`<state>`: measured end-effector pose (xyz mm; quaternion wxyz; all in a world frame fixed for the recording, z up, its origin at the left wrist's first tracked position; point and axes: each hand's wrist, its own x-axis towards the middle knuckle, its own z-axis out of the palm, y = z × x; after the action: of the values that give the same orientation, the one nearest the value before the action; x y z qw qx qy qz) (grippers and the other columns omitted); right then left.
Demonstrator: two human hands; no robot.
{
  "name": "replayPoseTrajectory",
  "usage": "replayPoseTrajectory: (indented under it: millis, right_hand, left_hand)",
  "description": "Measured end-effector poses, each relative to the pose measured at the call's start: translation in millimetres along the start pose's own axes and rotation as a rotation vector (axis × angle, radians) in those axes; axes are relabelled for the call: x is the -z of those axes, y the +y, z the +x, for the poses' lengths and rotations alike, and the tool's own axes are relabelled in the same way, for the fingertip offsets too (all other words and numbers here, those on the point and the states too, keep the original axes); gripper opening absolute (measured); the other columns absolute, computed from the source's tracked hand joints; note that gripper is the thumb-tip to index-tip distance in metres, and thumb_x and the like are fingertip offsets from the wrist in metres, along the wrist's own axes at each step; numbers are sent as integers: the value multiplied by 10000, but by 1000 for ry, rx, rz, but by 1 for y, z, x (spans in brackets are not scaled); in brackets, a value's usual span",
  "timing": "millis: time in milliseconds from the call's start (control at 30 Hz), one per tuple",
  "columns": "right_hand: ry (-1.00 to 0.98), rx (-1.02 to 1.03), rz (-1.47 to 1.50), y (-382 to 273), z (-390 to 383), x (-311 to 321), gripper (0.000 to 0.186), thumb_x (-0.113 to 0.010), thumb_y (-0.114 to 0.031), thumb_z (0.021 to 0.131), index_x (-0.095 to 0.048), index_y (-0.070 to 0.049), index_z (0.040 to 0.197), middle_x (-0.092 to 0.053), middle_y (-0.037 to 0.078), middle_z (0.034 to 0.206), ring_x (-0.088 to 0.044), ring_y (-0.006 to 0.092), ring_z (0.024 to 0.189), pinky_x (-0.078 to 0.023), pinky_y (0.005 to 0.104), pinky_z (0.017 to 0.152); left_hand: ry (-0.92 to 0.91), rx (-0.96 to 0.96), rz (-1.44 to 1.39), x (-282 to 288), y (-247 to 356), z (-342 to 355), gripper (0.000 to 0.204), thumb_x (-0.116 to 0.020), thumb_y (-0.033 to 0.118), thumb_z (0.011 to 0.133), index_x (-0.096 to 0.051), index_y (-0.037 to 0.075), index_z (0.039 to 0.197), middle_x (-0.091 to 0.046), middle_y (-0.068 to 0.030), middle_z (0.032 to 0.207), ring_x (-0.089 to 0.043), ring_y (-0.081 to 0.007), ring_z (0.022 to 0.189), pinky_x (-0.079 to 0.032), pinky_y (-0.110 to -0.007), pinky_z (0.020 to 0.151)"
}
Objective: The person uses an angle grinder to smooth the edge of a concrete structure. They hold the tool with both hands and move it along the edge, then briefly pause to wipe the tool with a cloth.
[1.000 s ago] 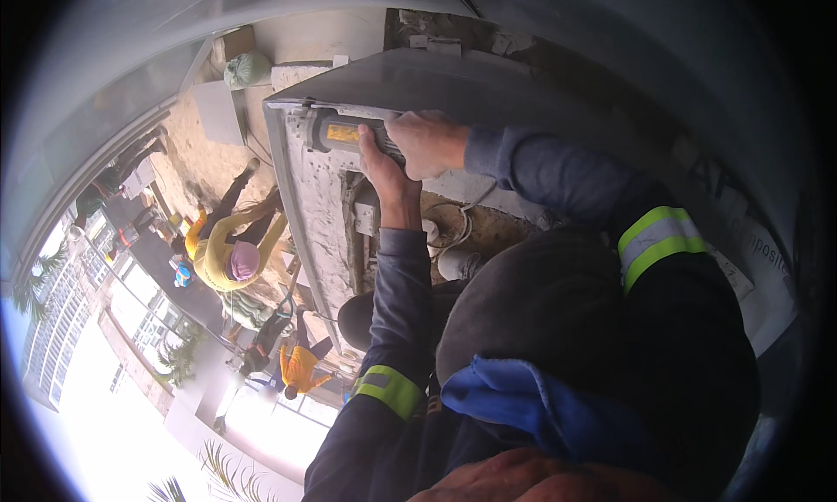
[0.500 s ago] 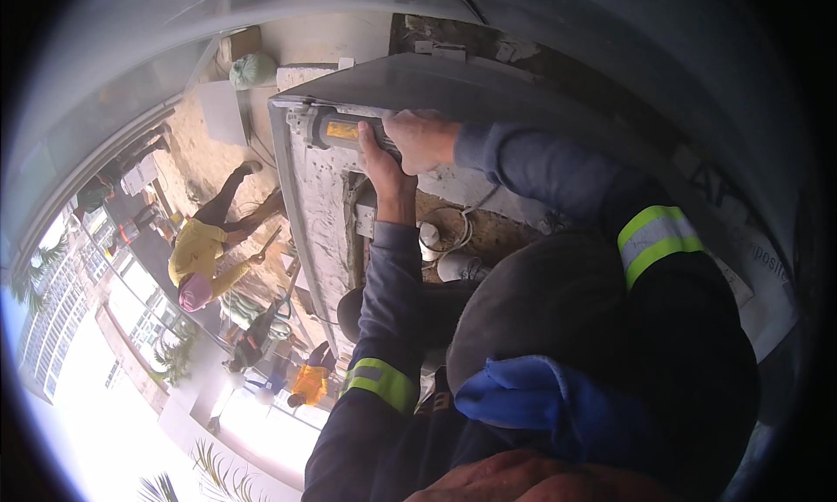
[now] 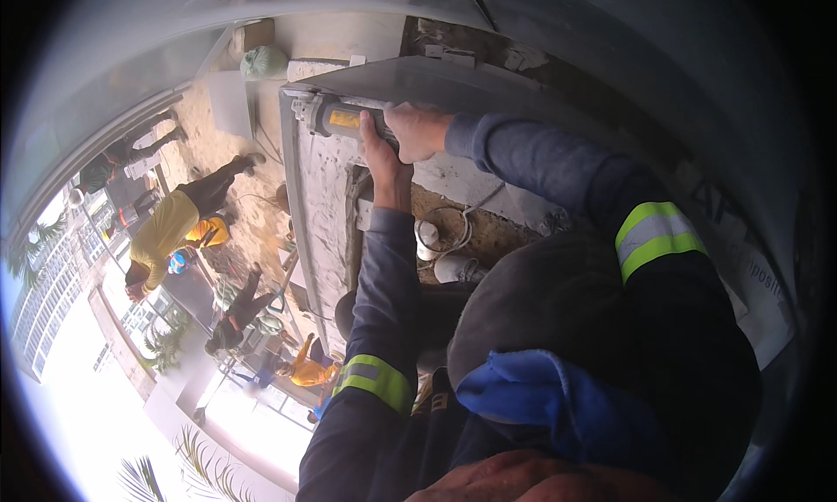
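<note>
A grey power tool with a yellow label and a metal head lies sideways at the top of a rough plastered edge, just below a dark grey panel. My left hand grips its body from below, thumb along the casing. My right hand is closed on the tool's right end, beside my left. Below them is a recess with a cable loop and a white cylindrical piece.
Co-workers are on the dusty ground to the left, including one in yellow, one in dark clothes and one in orange. A green sack and a grey board lie at upper left. My bent knee fills the lower middle.
Both my hands and the tool have shifted slightly up in the view, still gripped alike. The co-worker in yellow has moved left, and other co-workers have changed posture.
</note>
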<state>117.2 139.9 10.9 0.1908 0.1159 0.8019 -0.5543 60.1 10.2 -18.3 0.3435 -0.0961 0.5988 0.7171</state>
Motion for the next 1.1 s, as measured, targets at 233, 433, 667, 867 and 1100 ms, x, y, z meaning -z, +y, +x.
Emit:
replayPoseTrajectory:
  millis: [233, 433, 667, 867, 1100]
  right_hand:
    - [68, 26, -25, 1, 5, -3, 497, -748, -76, 682, -595, 170, 1085, -719, 295, 895, -746, 386, 894, -603, 438, 744]
    - [125, 71, -8, 0, 5, -3, 469, -735, -73, 669, -628, 181, 1048, -731, 282, 864, -760, 354, 871, -604, 416, 729]
    - [98, 79, -27, -2, 10, -2, 414, -722, -65, 668, -649, 171, 1000, -732, 273, 838, -762, 346, 834, -604, 415, 715]
    - [119, 96, -34, 3, 19, -9, 415, -728, -69, 661, -649, 175, 987, -726, 268, 802, -761, 339, 812, -605, 415, 707]
    - [78, 40, -14, -6, 16, -1, 529, -743, -53, 667, -596, 189, 1114, -720, 319, 931, -752, 389, 922, -609, 424, 773]
  left_hand:
    - [-26, -2, -63, 3, -1, 7, 486, -476, 409, 1084, -545, -24, 1296, -664, -147, 1169, -678, -267, 1046, -563, -414, 917]
    - [-52, 18, -118, 0, 4, 6, 445, -532, 376, 1071, -558, -17, 1277, -669, -129, 1142, -687, -230, 1004, -583, -385, 873]
    - [-15, 7, -18, 9, 3, 14, 517, -438, 440, 1087, -543, -21, 1296, -658, -162, 1189, -667, -296, 1087, -544, -440, 958]
    - [-28, -6, -19, 12, 2, 16, 518, -438, 444, 1089, -544, -19, 1296, -659, -163, 1191, -669, -299, 1087, -545, -442, 958]
    - [-33, -17, -87, 9, 5, 16, 442, -515, 387, 1080, -556, -6, 1279, -667, -120, 1135, -683, -226, 1000, -582, -383, 876]
